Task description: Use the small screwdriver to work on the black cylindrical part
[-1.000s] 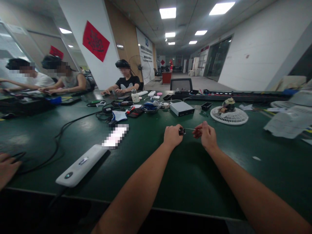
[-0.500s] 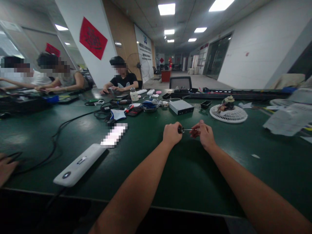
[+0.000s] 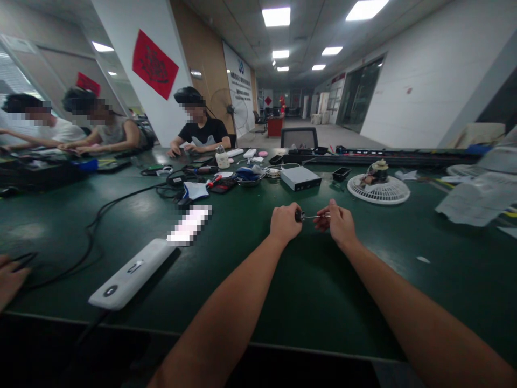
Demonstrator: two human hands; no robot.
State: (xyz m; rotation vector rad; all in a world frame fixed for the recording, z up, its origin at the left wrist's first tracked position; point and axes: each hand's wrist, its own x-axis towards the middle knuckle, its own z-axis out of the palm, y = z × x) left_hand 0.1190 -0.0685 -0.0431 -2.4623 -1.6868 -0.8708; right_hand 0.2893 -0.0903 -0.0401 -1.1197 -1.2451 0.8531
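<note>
Over the green table, my left hand is closed around a small dark round part, whose end faces right; most of it is hidden by the fingers. My right hand pinches a screwdriver. Its thin metal shaft points left, with the tip at or very near the dark part; I cannot tell whether they touch. The screwdriver's handle is largely covered by my right fingers.
Ahead lie a grey metal box, a white fan grille with its motor and a small black tray. A white power bank-like device and black cables are left. People sit across the table.
My right hand has shifted very slightly left, and the screwdriver's angle has changed a little. My left hand stays put. The person across the table has turned their head slightly.
</note>
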